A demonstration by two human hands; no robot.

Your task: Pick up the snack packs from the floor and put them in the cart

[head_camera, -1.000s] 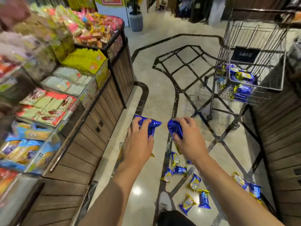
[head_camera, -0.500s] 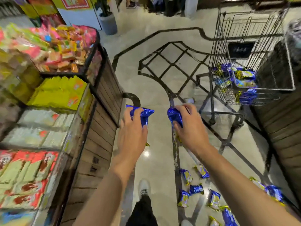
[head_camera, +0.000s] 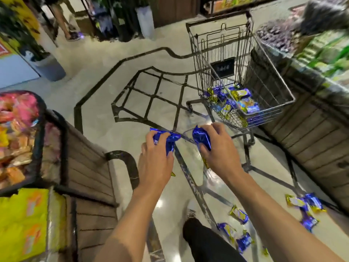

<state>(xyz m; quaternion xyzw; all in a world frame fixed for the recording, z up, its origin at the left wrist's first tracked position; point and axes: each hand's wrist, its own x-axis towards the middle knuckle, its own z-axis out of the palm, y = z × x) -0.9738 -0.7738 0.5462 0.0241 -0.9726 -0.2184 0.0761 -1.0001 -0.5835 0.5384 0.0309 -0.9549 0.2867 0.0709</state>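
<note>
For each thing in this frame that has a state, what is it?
Left hand: grips a blue pack.
Right hand: grips another blue pack.
Cart: upright, packs inside.
Floor packs: scattered, not yet picked up.

A shop aisle, most likely a supermarket: a dark wire shopping cart [head_camera: 243, 76] stands on a glossy beige stone floor with black inlay lines [head_camera: 117, 87], flanked by wood-slatted display bins [head_camera: 88, 167] heaped with brightly wrapped packaged snacks [head_camera: 17, 133].
</note>
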